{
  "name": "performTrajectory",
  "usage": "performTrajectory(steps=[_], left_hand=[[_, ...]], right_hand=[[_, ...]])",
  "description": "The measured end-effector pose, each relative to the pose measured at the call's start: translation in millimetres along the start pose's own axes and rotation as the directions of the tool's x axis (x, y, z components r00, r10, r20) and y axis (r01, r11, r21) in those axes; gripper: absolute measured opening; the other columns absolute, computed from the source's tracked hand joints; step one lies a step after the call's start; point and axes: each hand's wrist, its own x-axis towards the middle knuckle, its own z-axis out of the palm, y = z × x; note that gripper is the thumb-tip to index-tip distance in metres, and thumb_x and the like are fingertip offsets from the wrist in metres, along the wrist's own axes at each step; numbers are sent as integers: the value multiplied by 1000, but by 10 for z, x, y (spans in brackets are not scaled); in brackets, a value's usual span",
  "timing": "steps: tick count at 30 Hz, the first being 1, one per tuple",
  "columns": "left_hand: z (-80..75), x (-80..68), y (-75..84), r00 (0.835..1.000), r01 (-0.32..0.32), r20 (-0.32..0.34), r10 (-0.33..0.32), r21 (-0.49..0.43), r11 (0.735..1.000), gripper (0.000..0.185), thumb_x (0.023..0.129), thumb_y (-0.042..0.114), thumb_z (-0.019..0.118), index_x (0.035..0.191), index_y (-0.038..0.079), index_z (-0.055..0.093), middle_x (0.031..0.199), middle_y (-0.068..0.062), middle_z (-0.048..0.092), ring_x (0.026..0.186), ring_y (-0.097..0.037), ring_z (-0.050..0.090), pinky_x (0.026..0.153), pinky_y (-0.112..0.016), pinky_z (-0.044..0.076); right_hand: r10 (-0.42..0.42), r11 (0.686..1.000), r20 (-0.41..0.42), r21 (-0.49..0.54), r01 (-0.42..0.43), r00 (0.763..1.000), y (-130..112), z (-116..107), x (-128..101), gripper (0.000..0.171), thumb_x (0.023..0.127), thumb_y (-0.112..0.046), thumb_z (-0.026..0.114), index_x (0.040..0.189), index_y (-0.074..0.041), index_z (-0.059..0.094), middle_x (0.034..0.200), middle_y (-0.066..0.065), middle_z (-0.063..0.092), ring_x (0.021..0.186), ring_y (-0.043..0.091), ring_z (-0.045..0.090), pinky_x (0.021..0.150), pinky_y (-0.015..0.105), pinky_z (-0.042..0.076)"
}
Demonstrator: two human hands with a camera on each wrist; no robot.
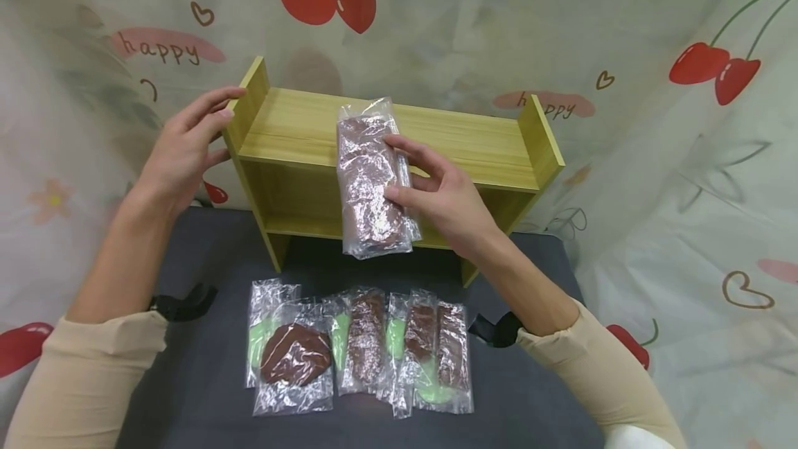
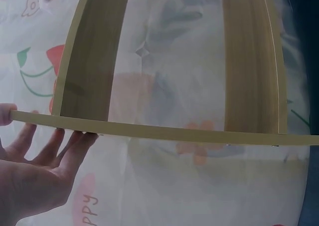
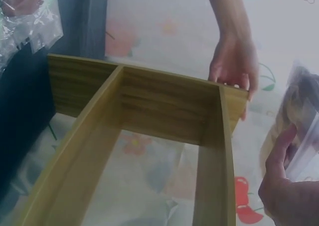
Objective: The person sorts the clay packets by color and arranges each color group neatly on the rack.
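Note:
A pale wooden two-tier shelf stands against the cloth backdrop. At its upper left end my left hand grips the side panel, the fingers against its outer face in the left wrist view. My right hand pinches a long clear plastic packet with flat brown contents by its right side. A second clear sleeve edge shows behind that packet. The packet is raised in front of the upper board and overlaps it in the head view. In the right wrist view the right hand holds it beside the shelf.
On the dark tabletop, in front of the shelf, lies a row of clear packets with brown and green contents, among them a wide one with a brown round. Patterned cloth hangs behind and at both sides. Each wrist wears a black strap.

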Motion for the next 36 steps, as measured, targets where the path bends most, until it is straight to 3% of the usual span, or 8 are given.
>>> performTrajectory(steps=[5, 19, 36], left_hand=[[0, -1, -1, 1000, -1, -3, 1, 16, 1000, 42, 104, 32, 51, 145, 24, 51, 160, 1, 24, 141, -18, 26, 116, -60, 12], [-8, 2, -16, 1000, -1, -8, 1, 25, 1000, 41, 105, 33, 50, 145, 24, 51, 160, 1, 24, 140, -19, 28, 116, -61, 13], [6, -9, -20, 1000, 1, -18, 0, 44, 999, 40, 105, 33, 48, 145, 25, 51, 160, 3, 25, 141, -20, 26, 115, -63, 11]], right_hand=[[-14, 999, 8, 33, 14, 1000, -12, 41, 135, 66, 89, 5, 69, 148, -12, 47, 148, 7, 43, 124, 30, 56, 82, 36, 57], [-6, 999, -57, -32, 4, 998, -59, 88, 513, 56, 88, -4, 75, 139, -13, 54, 139, 9, 49, 115, 28, 61, 86, 37, 55], [45, 999, -87, -9, -46, 995, -74, 236, 920, 53, 85, -7, 78, 133, -15, 58, 123, 11, 60, 97, 27, 65, 78, 36, 57]])
